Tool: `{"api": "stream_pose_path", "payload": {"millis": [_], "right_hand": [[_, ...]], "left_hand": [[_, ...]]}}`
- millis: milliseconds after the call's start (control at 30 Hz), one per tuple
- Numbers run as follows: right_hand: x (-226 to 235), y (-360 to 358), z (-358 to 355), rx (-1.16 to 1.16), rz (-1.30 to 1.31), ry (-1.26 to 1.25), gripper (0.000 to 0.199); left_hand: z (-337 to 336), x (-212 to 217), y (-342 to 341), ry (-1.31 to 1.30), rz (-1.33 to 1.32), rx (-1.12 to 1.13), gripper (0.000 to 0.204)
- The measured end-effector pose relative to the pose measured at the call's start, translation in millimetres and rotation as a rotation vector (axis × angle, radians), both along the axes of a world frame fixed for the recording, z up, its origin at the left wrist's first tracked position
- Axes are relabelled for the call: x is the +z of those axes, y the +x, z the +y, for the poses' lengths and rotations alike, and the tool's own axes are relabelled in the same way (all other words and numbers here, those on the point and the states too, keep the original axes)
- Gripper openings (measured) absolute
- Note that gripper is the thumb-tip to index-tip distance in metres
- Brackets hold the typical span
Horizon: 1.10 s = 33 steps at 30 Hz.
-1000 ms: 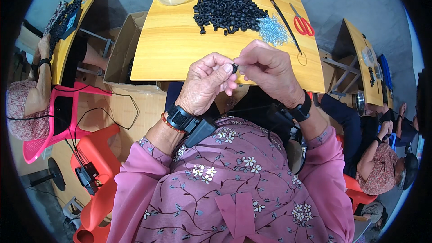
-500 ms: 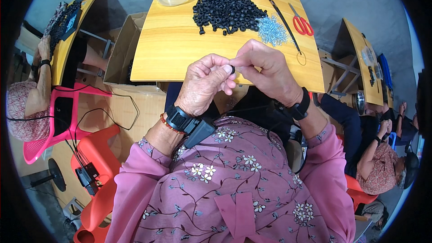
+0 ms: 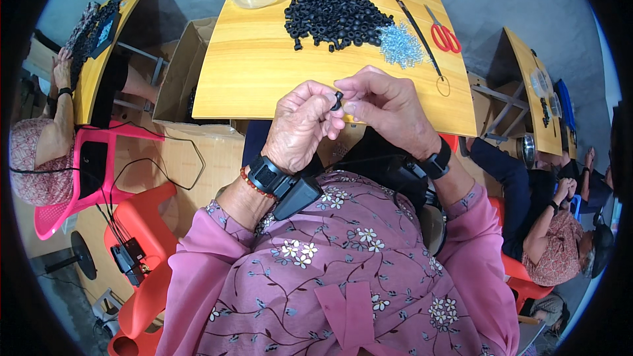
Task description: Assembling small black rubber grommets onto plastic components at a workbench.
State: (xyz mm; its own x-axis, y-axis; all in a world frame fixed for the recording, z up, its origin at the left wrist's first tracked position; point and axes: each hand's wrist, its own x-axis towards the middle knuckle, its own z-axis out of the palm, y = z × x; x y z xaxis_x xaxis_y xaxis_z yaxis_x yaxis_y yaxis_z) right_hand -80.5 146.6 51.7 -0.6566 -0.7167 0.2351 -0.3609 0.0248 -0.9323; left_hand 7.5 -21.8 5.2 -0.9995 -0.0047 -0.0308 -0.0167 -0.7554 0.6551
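Both hands unmoved since before, left hand (image 3: pixel 304 125) and right hand (image 3: pixel 386 109) still pinching a small black ring (image 3: pixel 338 99) together above the wooden table's (image 3: pixel 264 72) near edge, black ring heap (image 3: pixel 336 16) and red scissors (image 3: pixel 446 36) at far edge, grey floor around.

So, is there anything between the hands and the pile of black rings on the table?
Nothing visible. Both hands, left hand and right hand, pinch one small black ring above the near table edge; bare wood lies between them and the pile of black rings.

Bright, even daylight, soft shadows, sharp centre, fisheye-bent dark rim.
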Motion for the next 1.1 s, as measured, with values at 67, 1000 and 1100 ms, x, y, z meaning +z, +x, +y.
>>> {"api": "stream_pose_path", "payload": {"millis": [67,1000,1100], "right_hand": [[-1,4,-1,-0.030,0.016,0.008,0.029],[-4,20,-22,-0.190,0.450,0.163,0.021],[-3,22,-22,-0.191,0.369,0.161,0.022]], "left_hand": [[0,5,0,0.042,-0.034,0.038,0.007],[-5,-2,-2,0.004,-0.132,0.036,0.010],[-6,2,-3,0.008,-0.125,0.016,0.010]]}}
